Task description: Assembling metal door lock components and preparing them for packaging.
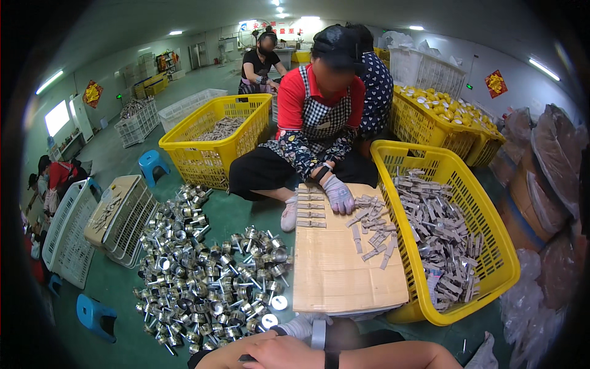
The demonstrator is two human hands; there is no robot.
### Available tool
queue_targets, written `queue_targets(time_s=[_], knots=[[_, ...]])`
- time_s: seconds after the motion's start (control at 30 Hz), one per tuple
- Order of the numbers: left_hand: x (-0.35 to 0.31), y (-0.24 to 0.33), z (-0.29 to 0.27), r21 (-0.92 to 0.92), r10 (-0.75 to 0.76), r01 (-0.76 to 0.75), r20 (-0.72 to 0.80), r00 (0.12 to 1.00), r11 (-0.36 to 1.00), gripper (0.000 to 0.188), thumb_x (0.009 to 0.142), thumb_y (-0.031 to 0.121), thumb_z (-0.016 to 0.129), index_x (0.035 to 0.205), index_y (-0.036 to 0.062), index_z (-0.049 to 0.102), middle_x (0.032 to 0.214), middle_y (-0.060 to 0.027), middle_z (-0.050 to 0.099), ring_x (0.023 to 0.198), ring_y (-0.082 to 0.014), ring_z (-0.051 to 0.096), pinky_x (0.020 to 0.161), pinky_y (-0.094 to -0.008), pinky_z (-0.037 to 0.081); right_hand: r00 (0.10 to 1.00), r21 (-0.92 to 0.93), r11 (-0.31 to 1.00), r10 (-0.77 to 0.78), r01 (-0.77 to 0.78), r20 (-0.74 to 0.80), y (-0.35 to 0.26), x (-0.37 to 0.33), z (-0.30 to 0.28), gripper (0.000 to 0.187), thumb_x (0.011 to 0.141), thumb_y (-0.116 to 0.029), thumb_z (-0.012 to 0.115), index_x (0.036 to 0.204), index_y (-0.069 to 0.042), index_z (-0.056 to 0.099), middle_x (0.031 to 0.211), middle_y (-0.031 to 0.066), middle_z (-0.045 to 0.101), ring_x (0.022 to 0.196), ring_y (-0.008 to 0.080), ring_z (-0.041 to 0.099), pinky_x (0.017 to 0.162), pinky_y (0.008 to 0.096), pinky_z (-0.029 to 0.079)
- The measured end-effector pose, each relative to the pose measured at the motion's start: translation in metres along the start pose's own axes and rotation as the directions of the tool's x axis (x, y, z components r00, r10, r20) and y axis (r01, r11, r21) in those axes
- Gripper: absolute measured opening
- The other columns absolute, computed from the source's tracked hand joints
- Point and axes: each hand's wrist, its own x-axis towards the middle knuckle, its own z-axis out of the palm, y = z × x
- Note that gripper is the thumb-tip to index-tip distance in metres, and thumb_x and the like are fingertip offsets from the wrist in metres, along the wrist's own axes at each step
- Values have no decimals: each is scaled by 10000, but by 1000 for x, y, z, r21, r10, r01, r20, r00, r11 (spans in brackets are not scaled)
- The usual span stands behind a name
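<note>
My left hand (pixel 299 326), in a pale glove with a dark cuff, lies near the front edge of a cardboard-topped work surface (pixel 344 283); its fingers are partly hidden. My bare right hand (pixel 284 353) crosses over my left forearm, its fingers curled near a small dark thing (pixel 247 358) that I cannot make out. A grey strap-like piece (pixel 318 335) is beside my hands. On the cardboard, several flat grey metal pieces (pixel 311 215) lie in a column, with a loose pile (pixel 376 224) to their right. Opposite me, a co-worker's gloved hand (pixel 339 195) touches the cardboard between them.
Silver cup-shaped metal parts with stems (pixel 203 277) are heaped on the floor at left. A yellow basket (pixel 501 289) of grey metal pieces stands at right. Another yellow basket (pixel 178 144), blue stools (pixel 95 313) and plastic-wrapped boxes (pixel 522 203) surround the area. Other people sit further back.
</note>
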Motion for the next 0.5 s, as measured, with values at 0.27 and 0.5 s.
queue_targets(time_s=[0.27,0.5], knots=[[-16,42,9,24,17,-16,-60,998,1000,273,739,-52,637,973,88,638,957,-14,618,911,-123,547,849,-251,430,999,-63,997,47,-46,12,-1,-2,-1,250,779,-239,567,908,-37,637,848,195,630,798,362,606,717,439,479],[-1,4,6,-291,117,-140,-94,989,946,159,785,-1,588,940,18,616,931,-80,618,876,-147,563,798,-277,459,998,-39,997,-59,59,-10,20,0,10,257,809,-209,577,868,41,587,920,197,610,843,350,591,717,416,463]])
